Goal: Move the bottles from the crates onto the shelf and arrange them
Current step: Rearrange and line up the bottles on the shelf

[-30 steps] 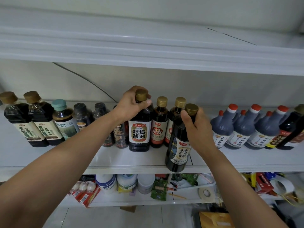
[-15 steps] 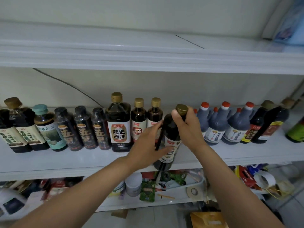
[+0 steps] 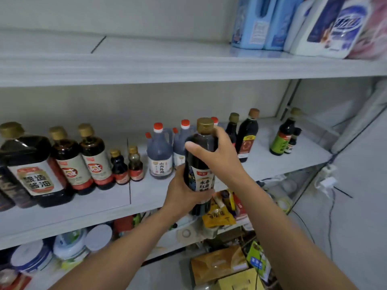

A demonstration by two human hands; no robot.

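Observation:
I hold a dark vinegar bottle (image 3: pixel 200 162) with a gold cap upright in front of the white middle shelf (image 3: pixel 146 193). My left hand (image 3: pixel 182 191) grips its lower body from the left. My right hand (image 3: pixel 217 151) grips its neck and shoulder just under the cap. On the shelf behind stand a big soy sauce jug (image 3: pixel 31 168), two gold-capped bottles (image 3: pixel 83 160), two tiny bottles (image 3: pixel 127 166), red-capped vinegar jugs (image 3: pixel 160 153), two tall dark bottles (image 3: pixel 245 137) and a green-labelled bottle (image 3: pixel 282 137). No crate is in view.
The top shelf (image 3: pixel 188 65) carries blue and white detergent bottles (image 3: pixel 303 24) at the right. Below the middle shelf lie tubs (image 3: pixel 83 239), snack packets (image 3: pixel 219 214) and cardboard boxes (image 3: pixel 222 264). A power strip and cable (image 3: pixel 328 181) hang at the right wall.
The view swung right along the shelf. My left hand left the soy sauce jug's cap and took the vinegar bottle's lower body. The bottle moved right, in front of the red-capped jugs.

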